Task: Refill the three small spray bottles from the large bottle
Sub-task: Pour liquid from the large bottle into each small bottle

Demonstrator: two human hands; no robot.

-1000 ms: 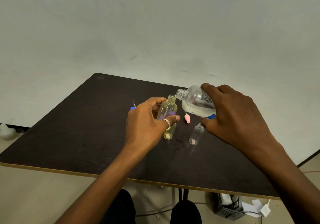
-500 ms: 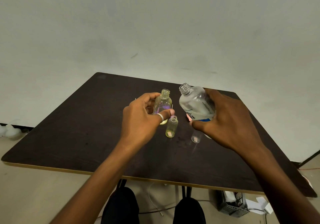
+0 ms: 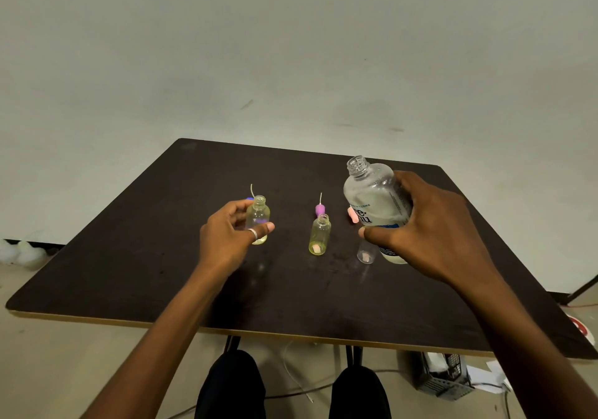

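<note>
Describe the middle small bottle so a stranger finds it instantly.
On the dark table, look between the left hand and the right hand. The middle small bottle stands untouched, uncapped, yellow-tinted; the left small bottle is held, the right small bottle colourless.

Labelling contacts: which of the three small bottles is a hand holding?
The leftmost small bottle, gripped by the left hand. The middle small bottle stands free, and the rightmost small bottle stands beside the large bottle in the right hand.
</note>
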